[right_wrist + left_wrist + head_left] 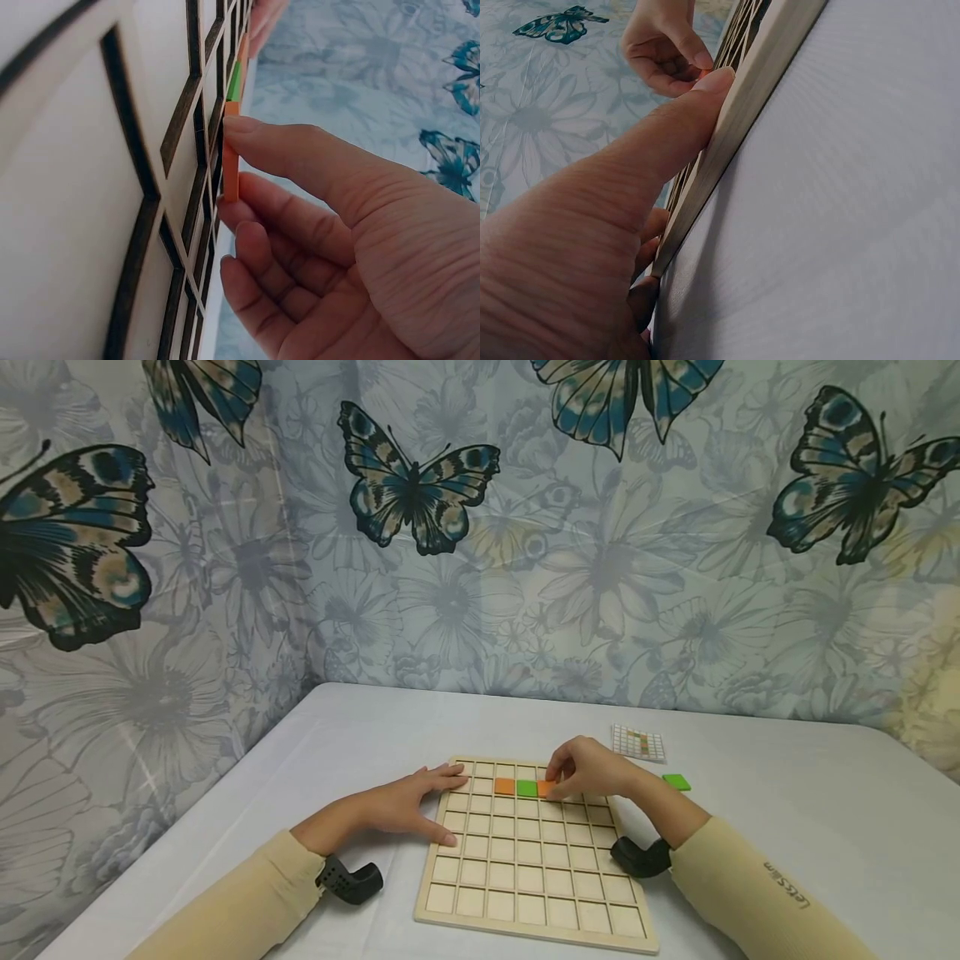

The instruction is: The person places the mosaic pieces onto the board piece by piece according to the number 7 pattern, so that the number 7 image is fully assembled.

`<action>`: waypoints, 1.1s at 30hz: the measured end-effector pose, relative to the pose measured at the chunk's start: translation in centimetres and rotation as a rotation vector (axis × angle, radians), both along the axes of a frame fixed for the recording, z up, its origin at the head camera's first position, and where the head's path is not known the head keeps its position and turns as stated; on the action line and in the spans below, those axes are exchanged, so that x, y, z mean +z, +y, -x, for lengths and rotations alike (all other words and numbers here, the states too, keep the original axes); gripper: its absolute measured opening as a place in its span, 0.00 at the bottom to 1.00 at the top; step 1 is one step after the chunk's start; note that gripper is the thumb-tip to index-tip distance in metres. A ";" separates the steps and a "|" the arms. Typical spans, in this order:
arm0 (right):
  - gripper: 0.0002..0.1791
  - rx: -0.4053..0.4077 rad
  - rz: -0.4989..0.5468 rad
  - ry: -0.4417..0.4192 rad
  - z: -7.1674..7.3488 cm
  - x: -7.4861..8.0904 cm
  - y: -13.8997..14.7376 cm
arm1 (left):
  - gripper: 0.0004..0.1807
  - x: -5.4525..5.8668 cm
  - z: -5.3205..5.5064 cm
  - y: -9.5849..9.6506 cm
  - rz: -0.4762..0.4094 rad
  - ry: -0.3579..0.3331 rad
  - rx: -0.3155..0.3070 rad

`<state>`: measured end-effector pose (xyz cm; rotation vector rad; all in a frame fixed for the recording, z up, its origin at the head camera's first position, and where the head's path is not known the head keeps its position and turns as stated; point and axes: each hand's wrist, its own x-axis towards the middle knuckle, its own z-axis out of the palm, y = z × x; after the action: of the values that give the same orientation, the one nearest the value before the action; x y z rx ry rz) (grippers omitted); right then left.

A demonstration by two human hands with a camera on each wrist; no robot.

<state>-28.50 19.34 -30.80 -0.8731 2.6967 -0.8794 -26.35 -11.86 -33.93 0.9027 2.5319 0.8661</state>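
A square wooden grid board lies on the table. On its left edge rests my left hand, fingers spread along the frame; the left wrist view shows the thumb on the rim. In the second row from the far side sit an orange tile and, right of it, a green tile. My right hand pinches another orange tile beside the green one. Up close, the right wrist view shows this orange tile standing up from the grid between thumb and fingers.
A loose green tile lies on the white table to the right, beyond my right forearm. Farther back is a small pattern card printed with a grid and coloured squares. A butterfly-patterned cloth hangs behind the table.
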 end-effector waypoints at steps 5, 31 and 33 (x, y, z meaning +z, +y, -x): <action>0.10 0.001 -0.006 0.012 0.0 0.0 0.0 | 0.47 0.0 0.0 0.0 0.005 -0.001 0.005; 0.11 0.012 -0.009 0.016 0.2 0.3 0.5 | 0.47 0.0 0.0 -0.1 0.010 0.010 0.006; 0.11 0.001 -0.007 0.018 0.2 0.6 0.8 | 0.47 0.0 0.1 -0.1 0.012 0.011 0.006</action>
<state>-28.69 20.16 -30.17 -0.8851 2.7128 -0.8652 -26.44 -11.94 -33.97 0.8995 2.5476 0.8494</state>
